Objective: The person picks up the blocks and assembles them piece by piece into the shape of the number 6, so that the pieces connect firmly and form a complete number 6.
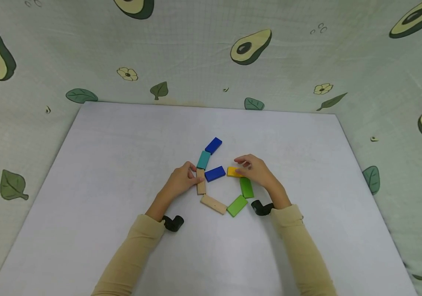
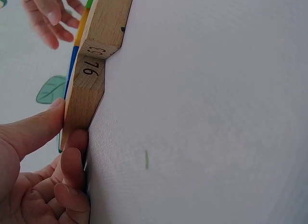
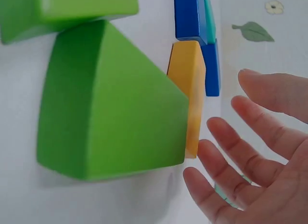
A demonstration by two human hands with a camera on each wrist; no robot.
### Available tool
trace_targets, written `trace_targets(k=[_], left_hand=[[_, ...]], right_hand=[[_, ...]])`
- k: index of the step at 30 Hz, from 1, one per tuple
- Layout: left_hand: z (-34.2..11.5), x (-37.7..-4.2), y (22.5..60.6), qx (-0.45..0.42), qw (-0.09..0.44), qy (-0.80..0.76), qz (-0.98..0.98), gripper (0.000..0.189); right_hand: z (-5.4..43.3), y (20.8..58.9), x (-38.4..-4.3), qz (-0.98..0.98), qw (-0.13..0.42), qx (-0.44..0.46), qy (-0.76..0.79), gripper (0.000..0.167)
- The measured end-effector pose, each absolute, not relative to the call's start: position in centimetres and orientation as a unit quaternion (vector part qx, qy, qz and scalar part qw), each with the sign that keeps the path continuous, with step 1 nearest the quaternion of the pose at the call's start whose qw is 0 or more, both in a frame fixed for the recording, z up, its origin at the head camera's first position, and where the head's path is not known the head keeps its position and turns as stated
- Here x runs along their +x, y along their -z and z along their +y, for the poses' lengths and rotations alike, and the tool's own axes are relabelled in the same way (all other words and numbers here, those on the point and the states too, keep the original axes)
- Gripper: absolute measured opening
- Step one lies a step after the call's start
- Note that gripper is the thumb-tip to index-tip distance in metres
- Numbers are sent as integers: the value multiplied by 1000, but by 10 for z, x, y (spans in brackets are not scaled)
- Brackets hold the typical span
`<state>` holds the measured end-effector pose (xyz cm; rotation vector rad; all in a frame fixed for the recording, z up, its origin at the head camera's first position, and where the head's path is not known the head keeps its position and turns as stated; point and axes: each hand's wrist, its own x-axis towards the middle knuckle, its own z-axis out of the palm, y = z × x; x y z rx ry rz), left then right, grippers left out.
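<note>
My left hand (image 1: 182,179) pinches an upright-running plain wooden block (image 1: 201,188) between thumb and fingers. In the left wrist view, its end bears the number 76 and meets a second wooden block (image 2: 111,21) marked 53. Beside a yellow block (image 1: 231,171), my right hand (image 1: 258,170) has its fingers spread and loosely bent; the right wrist view shows nothing in its grasp. A dark green block (image 1: 246,188) adjoins the yellow one, followed by a light green block (image 1: 237,206). Between the wooden and yellow blocks lies a blue block (image 1: 215,173).
Above the left hand, a teal block (image 1: 203,159) leads to another blue block (image 1: 213,145), angled up and right. Everything lies on a white tabletop (image 1: 122,135). An avocado-print cloth (image 1: 196,49) surrounds it. Black wrist devices (image 1: 174,223) sit at both cuffs.
</note>
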<state>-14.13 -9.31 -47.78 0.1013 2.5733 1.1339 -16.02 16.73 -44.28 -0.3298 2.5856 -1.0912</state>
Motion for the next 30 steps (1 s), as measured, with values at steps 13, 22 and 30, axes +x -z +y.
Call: trace_targets(k=[13, 22, 30], left_hand=[[-94, -141, 479, 40, 160, -396, 903, 40], [-94, -141, 479, 37, 161, -392, 905, 40], [-94, -141, 479, 32, 165, -392, 904, 41]], right_hand=[[175, 451, -146, 919, 149, -51, 363, 42], [167, 461, -143, 925, 133, -56, 352, 47], [161, 462, -145, 932, 147, -40, 330, 42]])
